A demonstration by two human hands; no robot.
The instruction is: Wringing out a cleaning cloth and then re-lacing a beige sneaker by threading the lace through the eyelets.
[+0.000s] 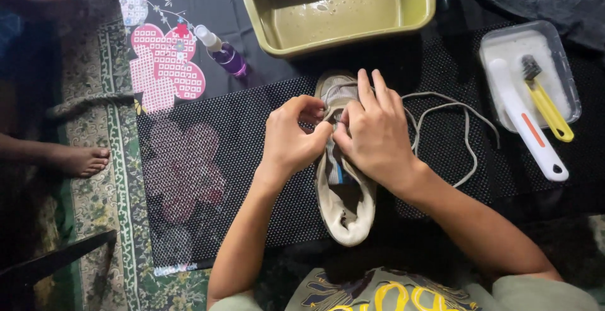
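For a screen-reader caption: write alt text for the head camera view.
Two bare hands, left hand and right hand, pinch the lace at the middle of a worn beige shoe on a black dotted mat. Beyond it stands an olive basin of water; to the right, a clear tray holds a white brush and a yellow brush.

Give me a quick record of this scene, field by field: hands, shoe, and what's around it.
left hand: pinching at the shoe's lacing
right hand: fingers on the same spot
shoe: beige, lying on black dotted mat
lace: loose, trailing right
basin: olive green, soapy water
tray: two brushes inside
spray bottle: purple, lying down
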